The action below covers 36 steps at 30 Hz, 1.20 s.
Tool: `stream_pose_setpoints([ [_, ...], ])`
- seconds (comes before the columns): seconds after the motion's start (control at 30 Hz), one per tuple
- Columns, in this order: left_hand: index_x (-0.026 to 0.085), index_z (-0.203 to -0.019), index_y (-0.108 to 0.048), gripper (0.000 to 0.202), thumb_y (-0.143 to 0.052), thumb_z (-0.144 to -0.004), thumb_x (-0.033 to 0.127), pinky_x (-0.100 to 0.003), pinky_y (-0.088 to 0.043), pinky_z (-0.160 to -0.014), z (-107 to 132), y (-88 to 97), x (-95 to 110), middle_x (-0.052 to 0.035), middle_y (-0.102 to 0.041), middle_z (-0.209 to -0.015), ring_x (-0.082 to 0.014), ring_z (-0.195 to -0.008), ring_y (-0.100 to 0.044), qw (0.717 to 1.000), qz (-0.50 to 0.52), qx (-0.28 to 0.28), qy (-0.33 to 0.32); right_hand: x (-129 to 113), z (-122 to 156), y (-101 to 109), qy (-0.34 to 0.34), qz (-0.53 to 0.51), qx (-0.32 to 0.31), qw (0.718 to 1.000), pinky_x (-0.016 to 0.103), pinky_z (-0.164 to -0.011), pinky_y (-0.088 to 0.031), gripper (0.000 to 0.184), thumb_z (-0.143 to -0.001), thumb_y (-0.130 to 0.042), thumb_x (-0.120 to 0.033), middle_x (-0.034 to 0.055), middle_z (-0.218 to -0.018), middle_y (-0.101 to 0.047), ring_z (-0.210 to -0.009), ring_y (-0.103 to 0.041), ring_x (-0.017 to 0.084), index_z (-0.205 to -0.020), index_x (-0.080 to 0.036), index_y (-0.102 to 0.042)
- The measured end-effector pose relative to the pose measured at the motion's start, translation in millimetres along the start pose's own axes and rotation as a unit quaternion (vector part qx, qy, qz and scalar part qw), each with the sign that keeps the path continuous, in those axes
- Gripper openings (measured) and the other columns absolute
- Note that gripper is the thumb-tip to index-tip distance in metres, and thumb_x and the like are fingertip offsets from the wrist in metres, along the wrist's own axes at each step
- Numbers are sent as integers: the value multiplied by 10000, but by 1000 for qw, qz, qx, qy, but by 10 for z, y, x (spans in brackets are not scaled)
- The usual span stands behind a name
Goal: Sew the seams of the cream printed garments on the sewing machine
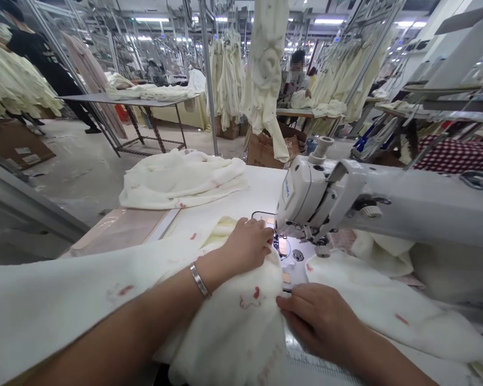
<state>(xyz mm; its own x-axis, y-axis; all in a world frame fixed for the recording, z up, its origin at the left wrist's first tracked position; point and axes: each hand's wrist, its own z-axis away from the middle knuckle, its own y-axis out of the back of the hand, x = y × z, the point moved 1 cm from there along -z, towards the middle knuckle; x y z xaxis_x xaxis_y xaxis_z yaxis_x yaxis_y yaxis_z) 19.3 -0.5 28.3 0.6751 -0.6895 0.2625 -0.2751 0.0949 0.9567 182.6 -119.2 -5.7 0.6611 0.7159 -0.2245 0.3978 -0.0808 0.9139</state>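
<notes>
Cream fleece fabric (225, 327) with small red printed figures spreads over the sewing table and hangs down toward me. My left hand (249, 244), with a silver bracelet at the wrist, is closed on this fabric just left of the needle area. The white sewing machine (306, 193) reaches in from the right, its head above the lit plate. My right hand (320, 316) pinches the fabric's right edge, nearer to me than the plate. Its lower fingers are partly hidden. A ruler strip (317, 367) shows on the table below it.
Folded cream fabric (185, 179) lies at the table's back left. More printed fabric (386, 289) lies under the machine arm at right. A long cream piece (265, 69) hangs beyond the table, above a cardboard box (271, 150). Co-workers are in the background.
</notes>
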Motion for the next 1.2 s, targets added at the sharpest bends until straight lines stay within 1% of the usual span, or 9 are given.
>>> stream_pose_setpoints([
  [0.1, 163, -901, -574, 133, -513, -789, 123, -423, -353, -875, 156, -19, 120, -63, -558, -951, -235, -945, -489, 999, -9, 44, 26, 21, 1, 33, -7, 6, -2, 1000, 273, -518, -243, 182, -875, -412, -168, -7, -598, -521, -534, -421, 138, -878, -201, -592],
  [0.27, 186, -1090, -538, 268, -495, -879, 346, -440, -288, -955, 612, -119, 284, -90, -507, -1205, -258, -1130, -417, 995, -10, 24, -98, 231, -66, 146, -101, 96, -16, 990, 249, -542, -344, 252, -897, -365, -233, 5, -737, -651, -618, -577, 144, -1044, -223, -570],
  [0.37, 238, -1255, -425, 413, -425, -902, 453, -475, -232, -984, 722, -182, 229, -82, -347, -1395, -273, -1248, -314, 993, -14, 9, -115, 386, -127, 161, -145, 159, -40, 976, 227, -455, -296, 220, -888, -386, -253, -17, -685, -654, -537, -575, 127, -904, -227, -604],
  [0.47, 259, -1277, -409, 454, -397, -897, 506, -451, -266, -951, 656, -188, 118, -68, -352, -1394, -277, -1232, -329, 992, -3, -1, -125, 488, -174, 152, -154, 185, -34, 970, 228, -429, -251, 261, -882, -390, -256, -22, -574, -614, -462, -533, 118, -721, -214, -592],
  [0.7, 273, -1264, -440, 455, -387, -893, 532, -430, -248, -968, 425, -195, -65, -69, -394, -1359, -279, -1205, -343, 992, 2, 5, -128, 642, -234, 125, -207, 232, -1, 950, 245, -504, -357, 303, -888, -378, -275, 42, -661, -655, -585, -597, 158, -744, -206, -635],
  [0.9, 288, -1259, -442, 452, -393, -889, 542, -434, -242, -970, 348, -203, -122, -60, -392, -1360, -276, -1227, -321, 991, -5, 3, -133, 638, -218, 143, -196, 227, 9, 954, 259, -534, -390, 310, -905, -368, -258, 50, -745, -679, -671, -611, 167, -808, -222, -660],
  [1.0, 246, -1212, -492, 425, -383, -903, 517, -438, -262, -945, 377, -149, -31, -92, -444, -1292, -279, -1189, -356, 990, -29, 14, -138, 642, -199, 100, -184, 234, 27, 954, 268, -503, -354, 336, -919, -354, -290, 52, -717, -676, -644, -607, 171, -799, -218, -659],
  [1.13, 158, -902, -619, 480, -437, -841, 598, -409, -339, -801, 485, -97, 209, -80, -557, -907, -249, -888, -477, 988, -71, 26, -136, 677, -181, 22, -175, 237, 53, 954, 265, -480, -293, 340, -926, -357, -326, 31, -676, -663, -561, -567, 145, -793, -220, -652],
  [1.2, 140, -817, -614, 347, -530, -837, 477, -380, -349, -729, 513, -97, 308, -55, -527, -780, -213, -758, -466, 983, -105, 34, -144, 677, -177, 26, -169, 232, 64, 956, 267, -481, -267, 331, -929, -357, -325, 26, -676, -659, -532, -541, 136, -813, -210, -644],
])
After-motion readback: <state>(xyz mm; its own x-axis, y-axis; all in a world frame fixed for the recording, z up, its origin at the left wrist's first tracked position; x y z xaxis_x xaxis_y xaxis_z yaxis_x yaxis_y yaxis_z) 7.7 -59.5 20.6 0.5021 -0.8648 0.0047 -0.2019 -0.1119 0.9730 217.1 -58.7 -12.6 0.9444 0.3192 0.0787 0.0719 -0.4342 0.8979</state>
